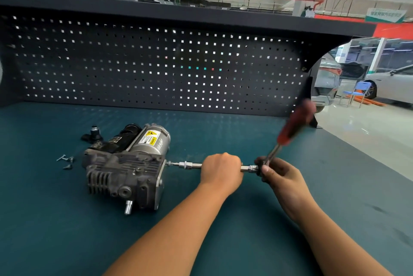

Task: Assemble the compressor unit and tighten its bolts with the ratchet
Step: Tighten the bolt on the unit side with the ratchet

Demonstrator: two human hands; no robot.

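Observation:
The grey and black compressor unit [127, 168] lies on the teal bench mat, its silver motor can bearing a yellow warning label. A long chrome extension bar [187, 165] runs from the compressor's right face toward me. My left hand [220, 171] grips the bar at its middle. My right hand [277, 171] holds the ratchet [290, 130] at its head, where it joins the bar's right end. The red handle points up and right and is blurred.
Several loose bolts [66, 160] lie left of the compressor, and a small black part [93, 135] sits behind it. A black pegboard [156, 63] walls the bench's back. The bench's right edge [366, 152] drops to a workshop floor with cars and a blue chair.

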